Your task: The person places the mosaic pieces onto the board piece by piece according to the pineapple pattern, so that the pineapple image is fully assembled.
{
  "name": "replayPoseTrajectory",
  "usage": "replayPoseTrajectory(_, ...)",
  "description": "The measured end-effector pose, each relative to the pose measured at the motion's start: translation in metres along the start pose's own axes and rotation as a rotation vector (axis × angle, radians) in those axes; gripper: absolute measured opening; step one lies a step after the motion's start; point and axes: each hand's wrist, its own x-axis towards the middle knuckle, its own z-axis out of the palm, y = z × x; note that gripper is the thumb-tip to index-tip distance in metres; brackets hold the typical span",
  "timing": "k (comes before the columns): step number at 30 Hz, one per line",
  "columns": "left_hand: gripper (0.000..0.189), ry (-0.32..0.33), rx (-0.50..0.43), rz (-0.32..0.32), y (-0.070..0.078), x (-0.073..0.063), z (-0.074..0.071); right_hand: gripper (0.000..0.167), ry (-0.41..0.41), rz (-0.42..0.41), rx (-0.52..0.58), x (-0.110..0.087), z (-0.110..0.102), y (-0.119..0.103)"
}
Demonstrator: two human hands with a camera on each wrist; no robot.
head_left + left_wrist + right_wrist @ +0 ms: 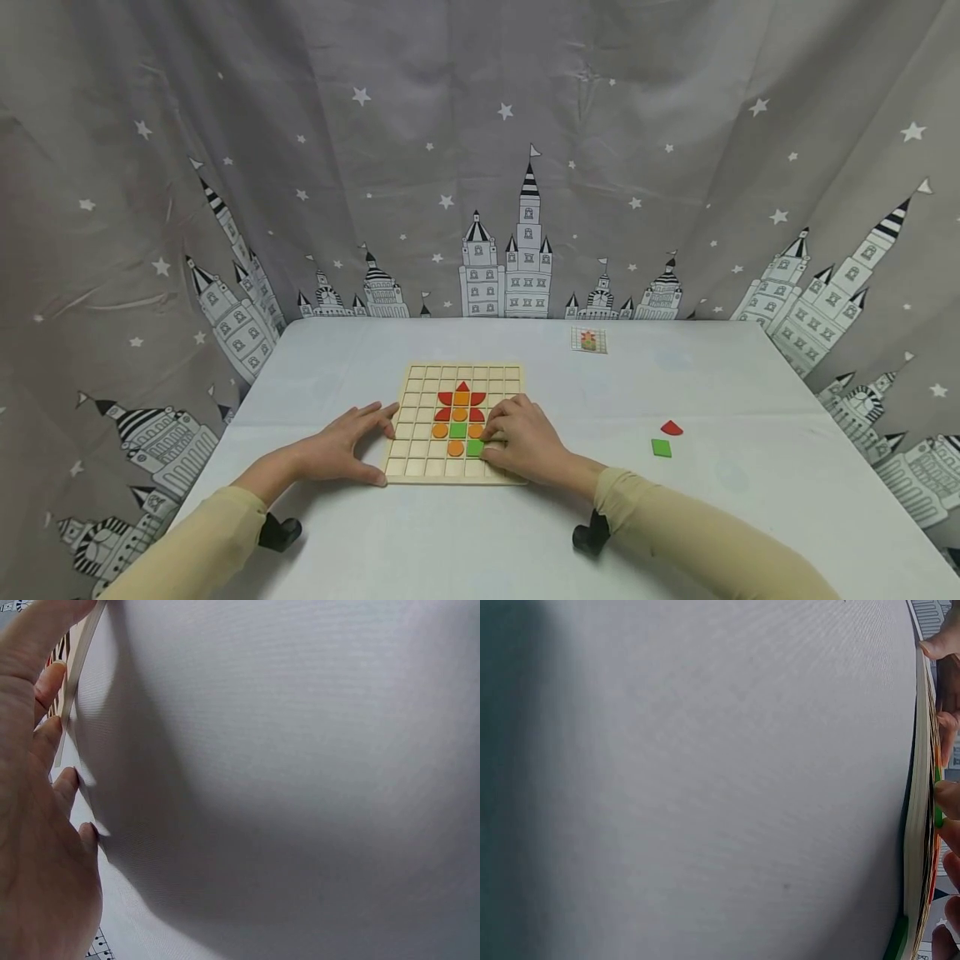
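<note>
A pale wooden grid board (420, 468) lies on the table, with red, orange and green pieces set in its cells. My right hand (527, 442) is over the board's right half, pinching a green square tile (475, 448) between thumb and fingertips at a lower cell. To its left sit an orange round piece (456, 448) and, higher up, another green square (458, 430). Against the board's left edge my left hand (341, 446) rests with fingers spread, its thumb at the near left corner. In the left wrist view the left fingers (46, 739) lie along the board's edge.
A loose green square (661, 448) and a red quarter-round piece (671, 427) lie on the table to the right. Farther back is a small pattern card (588, 340). A grey curtain (480, 75) with castles and stars hangs behind the white table (450, 542).
</note>
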Motion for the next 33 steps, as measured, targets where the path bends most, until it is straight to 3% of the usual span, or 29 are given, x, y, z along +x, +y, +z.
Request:
replayPoseTrajectory(5, 0.057, 0.014, 0.002, 0.046, -0.001, 0.0, 0.0, 0.019, 0.001, -0.019, 0.007, -0.001, -0.002, 0.001)
replayPoseTrajectory(11, 0.057, 0.002, -0.009, 0.037, 0.001, -0.001, -0.001, 0.02, -0.04, 0.026, 0.029, -0.004, -0.01, 0.007)
replayPoseTrajectory(16, 0.058, 0.004, -0.003, 0.015, 0.001, -0.002, -0.001, 0.015, -0.009, 0.087, 0.06, -0.003, -0.017, 0.013)
replayPoseTrajectory(28, 0.059, 0.004, -0.002, 0.016, -0.002, -0.001, 0.001, 0.011, -0.043, 0.052, 0.054, 0.001, -0.003, 0.007)
replayPoseTrajectory(33, 0.059, 0.007, 0.005, 0.032, -0.003, 0.0, 0.002, 0.011, -0.059, 0.083, 0.04, 0.002, -0.009, 0.01)
